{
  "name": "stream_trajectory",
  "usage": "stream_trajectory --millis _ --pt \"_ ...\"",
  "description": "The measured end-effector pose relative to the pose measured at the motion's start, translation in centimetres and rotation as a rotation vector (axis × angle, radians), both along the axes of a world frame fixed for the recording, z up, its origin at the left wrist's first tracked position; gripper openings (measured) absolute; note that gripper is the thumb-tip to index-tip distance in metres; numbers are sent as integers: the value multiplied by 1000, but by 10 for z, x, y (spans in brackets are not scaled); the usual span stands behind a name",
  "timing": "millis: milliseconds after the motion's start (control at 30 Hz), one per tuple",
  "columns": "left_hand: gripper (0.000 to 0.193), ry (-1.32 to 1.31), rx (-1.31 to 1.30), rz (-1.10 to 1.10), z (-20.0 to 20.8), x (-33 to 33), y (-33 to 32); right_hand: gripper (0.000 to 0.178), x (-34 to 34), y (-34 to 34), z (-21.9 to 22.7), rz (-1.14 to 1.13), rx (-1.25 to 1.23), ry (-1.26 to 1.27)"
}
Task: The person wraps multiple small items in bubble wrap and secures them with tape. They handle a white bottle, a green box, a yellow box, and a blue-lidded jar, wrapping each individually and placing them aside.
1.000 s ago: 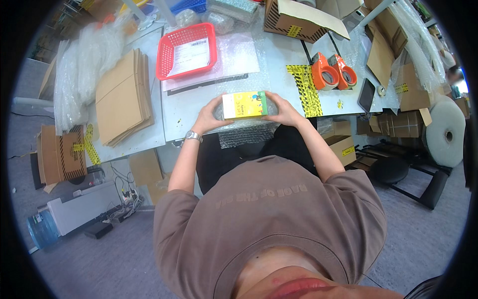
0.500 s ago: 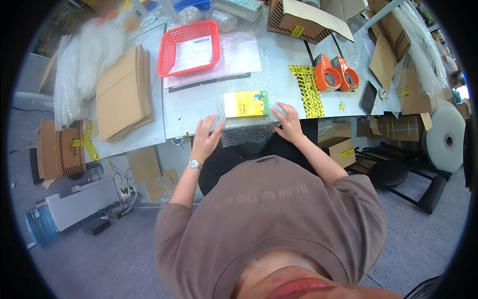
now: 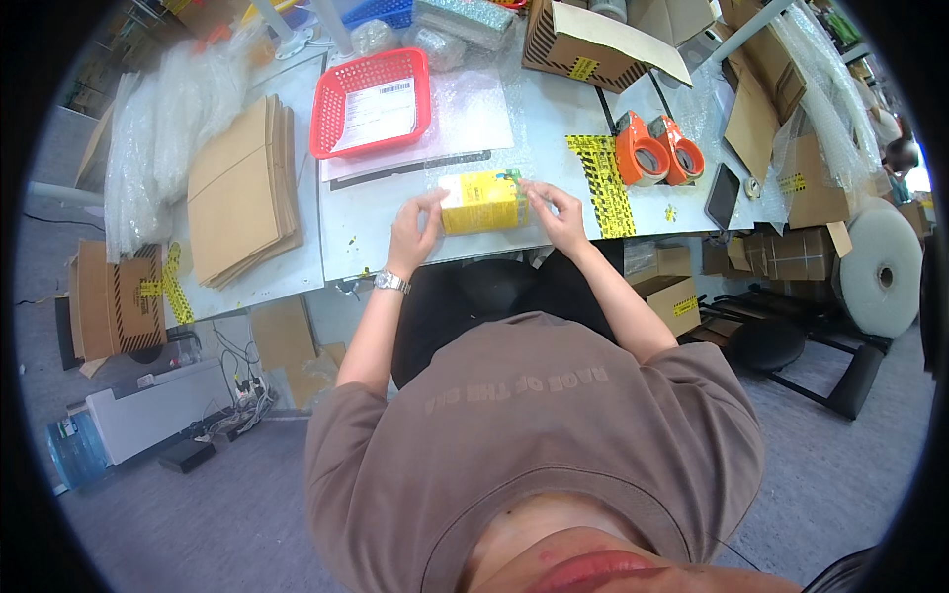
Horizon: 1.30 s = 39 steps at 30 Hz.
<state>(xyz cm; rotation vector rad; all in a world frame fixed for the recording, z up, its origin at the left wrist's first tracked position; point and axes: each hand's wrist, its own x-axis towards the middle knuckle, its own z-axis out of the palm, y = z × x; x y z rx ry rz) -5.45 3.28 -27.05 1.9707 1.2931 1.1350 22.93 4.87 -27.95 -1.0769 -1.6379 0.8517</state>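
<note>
On the table's front edge lies a small yellow box (image 3: 482, 203) with a green patch at its right end. Clear bubble wrap (image 3: 518, 153) lies under and behind it, and a flap seems to cover its near side. My left hand (image 3: 415, 225), with a metal watch at the wrist, closes on the wrap at the box's left end. At the other end my right hand (image 3: 558, 217) pinches the wrap by the box's right corner. How far the fingers also touch the box is hard to see.
A red basket (image 3: 420, 109) with a printed sheet stands behind. Flat brown cardboard (image 3: 242, 188) is stacked at left. Two orange tape dispensers (image 3: 647, 158), a phone (image 3: 724, 196) and an open carton (image 3: 593, 47) are on the right. A bubble-wrap roll (image 3: 878, 272) stands far right.
The bubble wrap that hung over the front edge has come up against the box. Both hands have closed in on the box's ends, and the box shows more of its near side.
</note>
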Motion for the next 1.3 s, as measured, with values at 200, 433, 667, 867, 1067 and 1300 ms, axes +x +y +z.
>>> stream_trajectory --millis 200,433,667,867,1067,1300 --pt "23 -384 79 414 -10 7 34 24 -2 30 5 -58 -229 200" --pt "70 593 384 -93 36 37 6 29 -6 26 15 -192 -148 61" --pt "80 663 353 -44 26 46 43 63 -6 25 59 74 442 -590" --pt "74 660 130 -171 57 45 29 77 14 34 56 327 233 -730" --pt "83 326 10 -258 34 32 -6 81 35 4 49 442 4 -530" --pt "82 -176 -251 36 9 30 -5 82 38 12 25 271 -229 -189"
